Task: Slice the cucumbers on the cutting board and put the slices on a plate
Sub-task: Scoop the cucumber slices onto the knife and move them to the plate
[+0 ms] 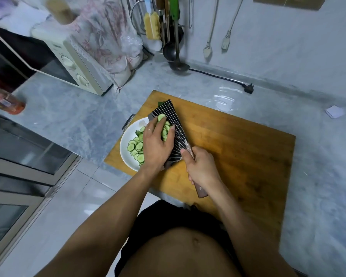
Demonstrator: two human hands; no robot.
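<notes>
Head view, the only one. Cutting board [238, 140] at the centre of the grey counter, long axis from 10 to 4 o'clock. White plate [128, 136] resting on the board's 9 o'clock corner, already carrying a heap of cucumber slices [136, 147]. Cleaver [174, 124] tipped onto its flat, ribbed dark blade facing up, long axis from 11 o'clock at the tip to 5 o'clock at the handle. Right hand [202, 168] wrapped fully round the wooden handle, fingers curled tight, at the blade's 5 o'clock end. Left hand [158, 144] laid over the blade, fingers nearly straight with a slight bend, pressing a fresh batch of slices [164, 126] against the flat; no pinch, just a flat hold. Plate lying directly at 9 o'clock from the loaded blade, its rim just beside the blade's lower edge, so the left hand the nearer of the two to the drop point. Likely step: sweeping the batch off the blade toward 9 o'clock, across the blade's long axis, onto the plate. Whole cucumber remaining: not visible on the open board; anything under the blade hidden, bar a dark green tip at the blade's 11 o'clock end. Risk, by judgement: slices sliding off the far tip rather than onto the plate.
</notes>
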